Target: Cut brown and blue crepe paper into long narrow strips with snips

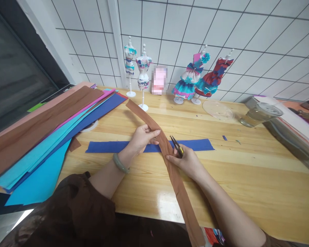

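Left of frame: fanned stack of brown, pink, turquoise and dark-blue paper-like sheets [48, 123] on a pale wooden table [247, 185]. White ring-shaped roll [91, 127] peeks out at its right edge. Mid-frame: flat dark-blue paper-like strip [105, 146] lies crosswise, passing below both hands. Upper centre: two white miniature dress forms [143, 70] with patchy coloured scraps on them. Centre: left hand [142, 139], pale green bangle [120, 164] on its wrist, thumb and fingers pinched narrow on a long brown crepe-like strip [180, 192]. That runs diagonally from upper centre to the bottom edge, crossing above the blue one. Just right of centre: right hand [187, 161], thumb on the brown strip, fingers curled round a small black-and-yellow metal tool [177, 145], tips toward upper left. Looks like snips, but the hand hides most of it. Upper right: two miniature dress forms in ruffled dresses [189, 75], then a clear plastic disc [217, 109] and a clear plastic cup [257, 115]. Right edge: grey box [288, 137].
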The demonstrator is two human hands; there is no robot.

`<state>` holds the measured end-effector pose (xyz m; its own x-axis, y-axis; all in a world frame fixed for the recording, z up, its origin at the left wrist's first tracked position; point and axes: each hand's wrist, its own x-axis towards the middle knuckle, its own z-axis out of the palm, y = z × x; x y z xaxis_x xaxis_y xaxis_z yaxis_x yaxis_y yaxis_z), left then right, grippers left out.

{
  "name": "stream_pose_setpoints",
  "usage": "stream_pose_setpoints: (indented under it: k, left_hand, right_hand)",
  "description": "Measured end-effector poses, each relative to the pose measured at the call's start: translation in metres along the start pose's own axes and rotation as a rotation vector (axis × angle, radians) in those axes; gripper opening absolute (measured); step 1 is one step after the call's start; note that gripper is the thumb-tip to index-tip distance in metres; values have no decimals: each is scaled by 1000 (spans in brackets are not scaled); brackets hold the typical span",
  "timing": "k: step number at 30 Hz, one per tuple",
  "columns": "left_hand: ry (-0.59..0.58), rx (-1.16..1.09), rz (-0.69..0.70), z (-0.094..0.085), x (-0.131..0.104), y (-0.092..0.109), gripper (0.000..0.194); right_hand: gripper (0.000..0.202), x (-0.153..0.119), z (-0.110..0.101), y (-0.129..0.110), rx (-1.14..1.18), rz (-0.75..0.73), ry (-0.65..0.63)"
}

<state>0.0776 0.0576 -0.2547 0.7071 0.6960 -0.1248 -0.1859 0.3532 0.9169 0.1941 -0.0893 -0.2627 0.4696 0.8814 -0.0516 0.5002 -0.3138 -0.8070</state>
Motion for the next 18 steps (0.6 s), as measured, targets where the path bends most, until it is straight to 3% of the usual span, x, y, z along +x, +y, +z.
stream_pose_setpoints:
  k: [4,10,15,18]
  left_hand:
    - [19,-50,4,-1,0,2,30]
    - [31,-59,29,-3,1,-1,27]
    - [28,-41,46,-3,1,-2,28]
    - [32,-51,56,-3,0,-1,28]
  right_hand:
    - [30,-2,-1,-4,53,15,-8]
    - [34,-8,-10,-22,158,-86,113]
    - [54,-12,-11,-23,248,9,-93]
    - [52,-11,-8,-17,278,56,-105]
